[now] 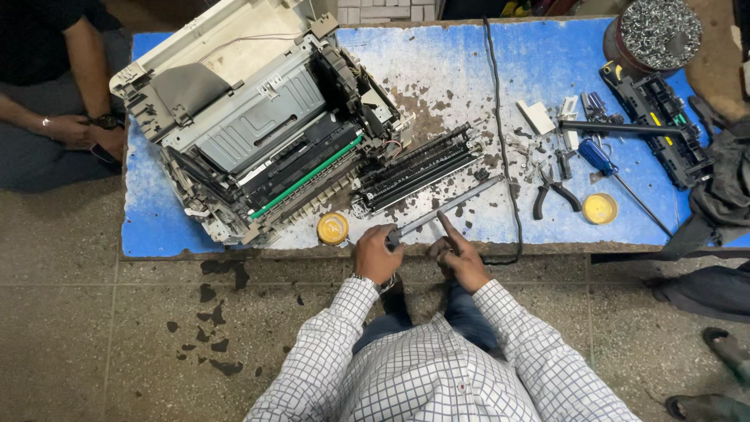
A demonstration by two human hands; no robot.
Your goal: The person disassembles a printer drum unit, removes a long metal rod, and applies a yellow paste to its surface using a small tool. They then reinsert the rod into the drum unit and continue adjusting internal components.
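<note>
While lying across the near edge of the worn blue table (156, 227), long grey metal roller bar (453, 207) grasped at near end by left hand (377, 254); right hand (461, 254) unclenched, forefinger on bar. Just beyond bar: black fuser unit (418, 168).

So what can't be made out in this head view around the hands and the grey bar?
- Left hand: its closed fingers hide the near end of the grey bar.
- Right hand: what it holds under the palm cannot be told.
- Small parts beside the pliers: too small to identify.
- Printer: lid cut off by the top edge.
</note>
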